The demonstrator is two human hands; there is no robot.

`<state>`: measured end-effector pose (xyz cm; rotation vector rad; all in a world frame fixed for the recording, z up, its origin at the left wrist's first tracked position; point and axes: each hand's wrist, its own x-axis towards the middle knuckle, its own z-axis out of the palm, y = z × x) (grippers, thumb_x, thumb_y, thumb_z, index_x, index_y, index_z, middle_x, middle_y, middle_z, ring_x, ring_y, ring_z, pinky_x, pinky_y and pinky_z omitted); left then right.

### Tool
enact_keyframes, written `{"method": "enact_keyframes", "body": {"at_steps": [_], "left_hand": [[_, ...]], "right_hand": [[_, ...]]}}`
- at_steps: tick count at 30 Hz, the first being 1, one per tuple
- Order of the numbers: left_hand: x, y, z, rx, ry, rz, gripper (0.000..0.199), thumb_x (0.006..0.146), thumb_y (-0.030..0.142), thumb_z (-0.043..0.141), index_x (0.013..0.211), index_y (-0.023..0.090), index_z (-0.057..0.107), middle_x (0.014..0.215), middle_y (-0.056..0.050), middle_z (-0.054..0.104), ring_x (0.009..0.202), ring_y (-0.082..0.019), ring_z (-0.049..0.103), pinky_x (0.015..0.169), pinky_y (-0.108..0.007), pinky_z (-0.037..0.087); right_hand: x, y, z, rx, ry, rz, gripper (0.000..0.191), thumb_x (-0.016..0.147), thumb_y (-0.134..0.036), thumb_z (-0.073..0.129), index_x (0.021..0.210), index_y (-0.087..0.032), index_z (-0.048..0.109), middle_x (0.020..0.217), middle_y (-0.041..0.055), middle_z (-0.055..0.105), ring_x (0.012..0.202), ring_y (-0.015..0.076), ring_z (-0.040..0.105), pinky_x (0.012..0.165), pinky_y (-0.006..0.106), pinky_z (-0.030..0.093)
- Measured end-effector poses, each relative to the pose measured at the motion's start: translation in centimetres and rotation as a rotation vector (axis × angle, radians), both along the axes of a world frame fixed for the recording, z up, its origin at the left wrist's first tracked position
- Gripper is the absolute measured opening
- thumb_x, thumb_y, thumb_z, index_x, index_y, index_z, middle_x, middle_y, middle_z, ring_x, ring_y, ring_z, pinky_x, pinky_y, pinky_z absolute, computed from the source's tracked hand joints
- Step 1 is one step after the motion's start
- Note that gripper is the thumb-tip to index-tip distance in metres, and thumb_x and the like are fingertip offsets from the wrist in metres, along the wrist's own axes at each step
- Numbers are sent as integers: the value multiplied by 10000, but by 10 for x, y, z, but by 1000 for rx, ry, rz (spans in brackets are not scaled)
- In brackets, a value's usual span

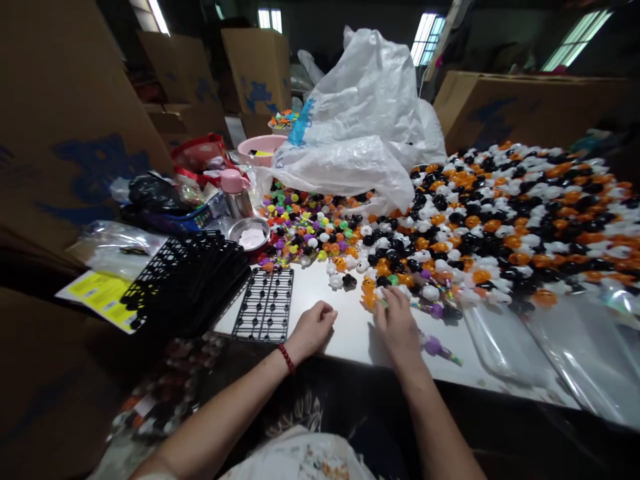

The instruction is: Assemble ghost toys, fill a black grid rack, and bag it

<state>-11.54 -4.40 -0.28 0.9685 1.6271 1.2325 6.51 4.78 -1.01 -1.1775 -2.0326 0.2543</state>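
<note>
My left hand (316, 327) rests near the front edge of the white table (307, 288), its fingers curled together; whatever it may hold is hidden. Just left of it lies a black plastic grid tray (263, 305). My right hand (399, 325) reaches to the near edge of a heap of small toy figures, fingers apart, touching the pieces there. Beside its fingertips is an orange pumpkin-like figure (369, 293). A black figure (349, 281) and a white figure (335, 281) lie between the two hands. Right of my right wrist is a purple piece with a colourful stem (436, 347).
A large heap of orange, black and white figures (520, 213) covers the right side. A white sack (370, 100) spills smaller coloured pieces (310, 230). Stacked black grids (187, 283), a metal bowl (265, 244) and a pink-lidded flask (237, 197) stand left. Clear plastic bags (505, 340) lie right.
</note>
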Motion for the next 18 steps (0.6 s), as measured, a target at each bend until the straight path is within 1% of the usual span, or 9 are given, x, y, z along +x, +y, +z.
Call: {"method": "enact_keyframes", "body": {"at_steps": [2, 4, 6, 8, 9, 11, 13, 16, 18], "left_hand": [[-5, 4, -3, 32, -39, 71, 151, 778, 325, 645, 732, 186, 607, 629, 4, 586, 580, -116, 506, 520, -199, 343], [-8, 8, -7, 7, -144, 105, 124, 781, 306, 635, 803, 188, 603, 613, 18, 580, 508, -104, 480, 472, -194, 328], [-11, 10, -10, -29, -236, 127, 191, 791, 310, 628, 933, 188, 588, 595, 33, 566, 448, -96, 461, 430, -188, 322], [-15, 8, -10, -22, -307, 169, 319, 790, 335, 651, 1052, 179, 555, 597, 39, 559, 433, -91, 473, 413, -179, 330], [-18, 6, -8, -2, -346, 193, 396, 784, 358, 673, 1106, 174, 536, 607, 38, 561, 436, -89, 484, 411, -176, 337], [-26, 0, -2, 43, -456, 224, 560, 778, 425, 697, 1228, 177, 475, 653, 24, 582, 445, -88, 501, 410, -178, 351], [-34, -5, 6, 107, -609, 240, 655, 785, 470, 695, 1312, 199, 418, 758, -11, 623, 495, -89, 538, 443, -188, 394], [-46, -12, 17, 267, -775, 321, 589, 764, 418, 736, 1249, 204, 479, 913, -46, 643, 683, -103, 617, 596, -205, 477], [-55, -17, 19, 333, -759, 449, 522, 715, 356, 785, 1138, 203, 519, 855, -4, 619, 694, -93, 610, 623, -196, 468]], "right_hand": [[-31, 6, 5, -17, -116, 133, 384, 933, -251, 434, 1291, -189, 558, 1315, 157, 536, 1140, 280, 568, 919, 405, 502], [-61, 13, 8, -64, -271, 215, 425, 913, -212, 453, 1330, -211, 536, 1343, 159, 518, 1022, 281, 618, 814, 387, 521], [-84, 20, 7, -108, -412, 247, 453, 889, -166, 463, 1332, -217, 540, 1303, 172, 541, 917, 272, 641, 729, 360, 511], [-98, 24, 6, -132, -447, 255, 441, 873, -133, 460, 1294, -203, 570, 1197, 172, 596, 871, 263, 643, 702, 342, 493], [-102, 24, 6, -139, -403, 263, 424, 871, -137, 465, 1276, -194, 579, 1155, 166, 615, 870, 260, 640, 707, 338, 489], [-109, 19, 7, -194, -216, 320, 381, 886, -199, 486, 1254, -186, 582, 1117, 141, 640, 855, 239, 635, 715, 328, 489], [-115, 7, 11, -319, 2, 430, 356, 900, -306, 516, 1233, -201, 589, 1074, 98, 665, 801, 204, 628, 701, 310, 492], [-132, -10, 18, -516, 176, 632, 367, 879, -377, 561, 1211, -230, 614, 1045, 58, 680, 805, 180, 622, 694, 289, 501], [-150, -13, 19, -551, 227, 698, 389, 864, -315, 558, 1243, -240, 606, 1149, 64, 659, 908, 186, 623, 748, 299, 510]]}}
